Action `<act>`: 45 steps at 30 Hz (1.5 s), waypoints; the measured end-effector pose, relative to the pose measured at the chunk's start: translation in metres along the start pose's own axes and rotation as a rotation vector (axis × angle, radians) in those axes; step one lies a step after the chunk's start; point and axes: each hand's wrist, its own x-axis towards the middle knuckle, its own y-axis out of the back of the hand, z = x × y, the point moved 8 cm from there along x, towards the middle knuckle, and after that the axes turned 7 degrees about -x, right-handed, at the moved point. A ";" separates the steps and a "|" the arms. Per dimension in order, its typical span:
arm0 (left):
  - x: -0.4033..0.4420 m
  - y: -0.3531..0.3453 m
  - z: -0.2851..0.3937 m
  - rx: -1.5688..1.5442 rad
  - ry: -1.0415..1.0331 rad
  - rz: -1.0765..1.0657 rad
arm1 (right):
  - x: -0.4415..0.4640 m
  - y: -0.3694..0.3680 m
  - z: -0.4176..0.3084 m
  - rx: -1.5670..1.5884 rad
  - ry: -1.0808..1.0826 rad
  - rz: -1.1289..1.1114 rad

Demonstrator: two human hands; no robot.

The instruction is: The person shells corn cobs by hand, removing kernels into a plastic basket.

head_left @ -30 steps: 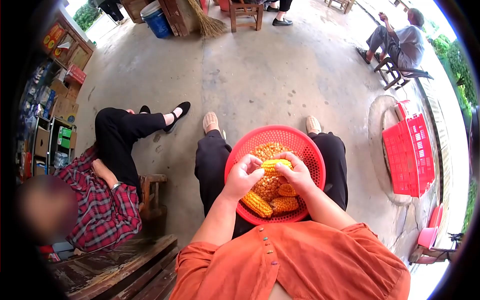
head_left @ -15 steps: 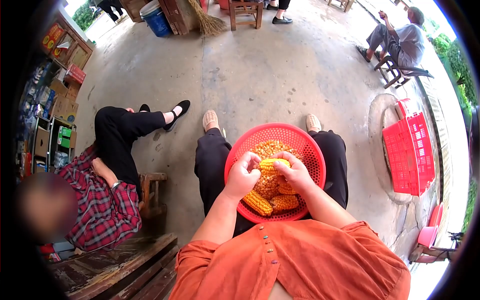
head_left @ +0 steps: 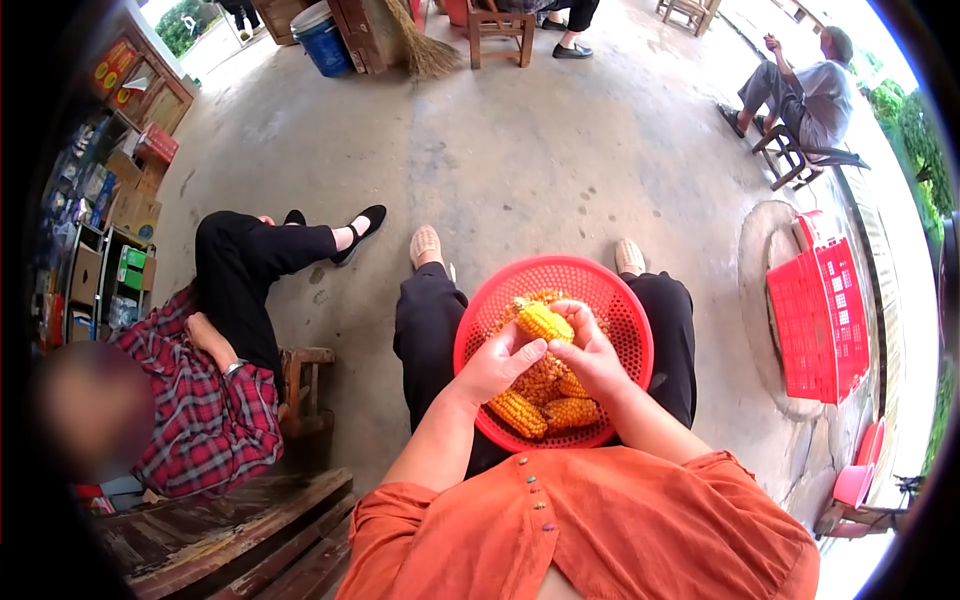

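Observation:
A red perforated basket (head_left: 487, 290) rests on my lap between my knees. Over it, my left hand (head_left: 502, 360) and my right hand (head_left: 590, 358) both grip one yellow corn cob (head_left: 545, 322), the left at its near left side, the right along its right side. Both thumbs come close together at the cob's lower end. Below my hands lie more corn cobs (head_left: 518, 413) at the near side of the basket, another cob (head_left: 572, 412) beside them. Loose corn kernels (head_left: 540, 380) fill the middle, partly hidden by my hands.
To my left a person in a plaid shirt (head_left: 215, 410) sits close by, legs stretched forward. A wooden bench (head_left: 240, 540) stands at the near left. Red plastic baskets (head_left: 818, 320) stand on the right. Farther off are another seated person (head_left: 825, 100), a broom (head_left: 425, 50) and a blue bucket (head_left: 322, 45).
The cob has turned from lying roughly level to a slant, its upper end now pointing away to the left. My left fingers have moved from a pinch to holding its side.

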 end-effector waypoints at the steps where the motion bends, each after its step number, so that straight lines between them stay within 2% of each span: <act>1: -0.001 0.002 0.000 0.000 -0.006 0.003 | -0.001 -0.006 -0.002 -0.118 0.056 -0.010; 3: -0.003 0.007 0.001 0.026 -0.044 0.020 | -0.002 -0.016 -0.007 -0.381 0.201 -0.010; 5: -0.005 0.012 0.000 0.030 -0.065 0.040 | -0.002 -0.021 -0.022 -0.481 0.258 0.014; 7: -0.006 0.016 0.007 -0.033 -0.099 0.126 | -0.001 -0.018 -0.050 -0.892 0.434 0.051; 9: -0.007 0.014 0.019 -0.033 -0.156 0.156 | 0.007 0.001 -0.055 -0.783 0.424 0.144; 11: -0.011 0.016 0.013 -0.184 -0.019 0.207 | 0.019 0.021 -0.042 -0.658 0.208 0.172; 13: -0.008 0.017 0.013 -0.151 -0.067 0.220 | 0.027 0.015 -0.063 -0.704 0.229 0.145; 15: -0.009 0.012 0.019 -0.165 -0.050 0.215 | 0.038 0.005 -0.059 -0.718 0.022 0.031; 16: -0.009 0.012 0.020 -0.155 -0.080 0.233 | 0.042 0.002 -0.055 -0.616 0.001 0.000; 27: -0.005 0.017 0.013 -0.025 -0.104 0.208 | 0.037 0.007 -0.032 -0.292 -0.075 -0.025; 38: -0.005 0.013 0.014 -0.016 -0.084 0.208 | 0.035 0.015 -0.019 -0.314 -0.114 0.006; 45: -0.011 0.016 0.014 -0.112 0.020 0.239 | 0.033 0.006 -0.030 -0.308 -0.080 -0.014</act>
